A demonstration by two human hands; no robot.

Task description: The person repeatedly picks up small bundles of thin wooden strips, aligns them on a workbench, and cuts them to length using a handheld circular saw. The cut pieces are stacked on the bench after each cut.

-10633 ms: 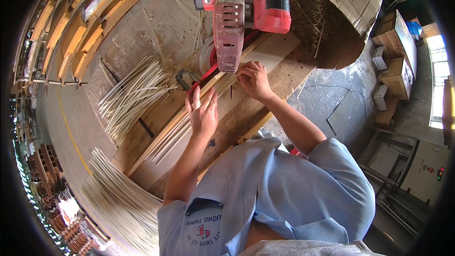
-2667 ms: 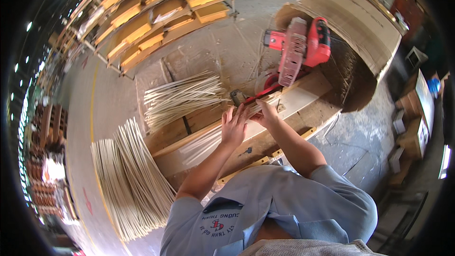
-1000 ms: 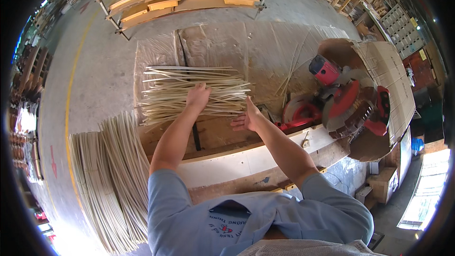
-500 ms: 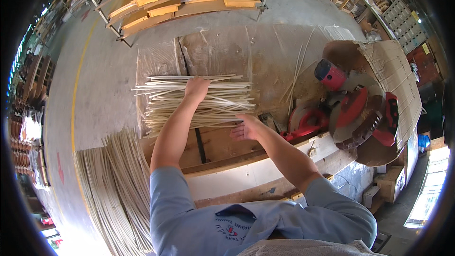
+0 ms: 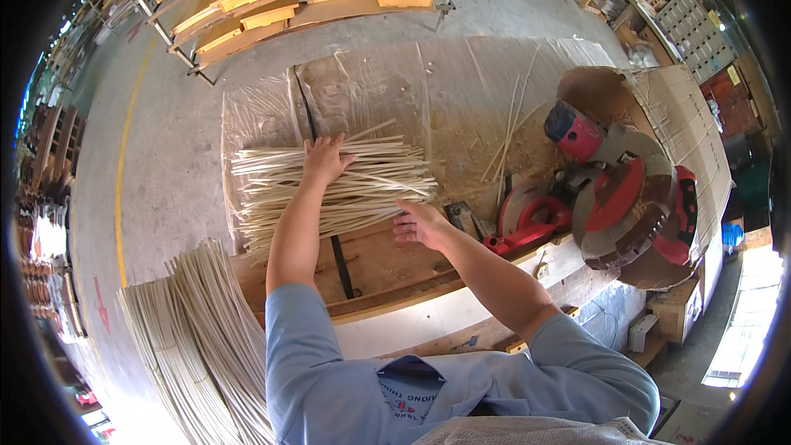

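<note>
A loose pile of thin pale sticks, resembling rattan or cane, lies crosswise on the worktable. My left hand rests at the pile's far side with its fingers spread over the sticks. At the near right end of the pile, my right hand has its fingers stretched out, beside the stick ends. Neither hand grips anything. A dark strap runs under the pile and shows on both sides of it. One stick at the far edge points up and to the right, out of line with the others.
To the right stands a red and grey mitre saw before a bent cardboard sheet. A large bundle of long pale strands fills the lower left. A few loose sticks lie near the saw. Beyond the table is a shelf rack holding yellowish wooden pieces.
My left hand has gone from curled to spread fingers. A stick at the far edge now slants outward. The right hand has barely moved, while the whole view has shifted a little.
</note>
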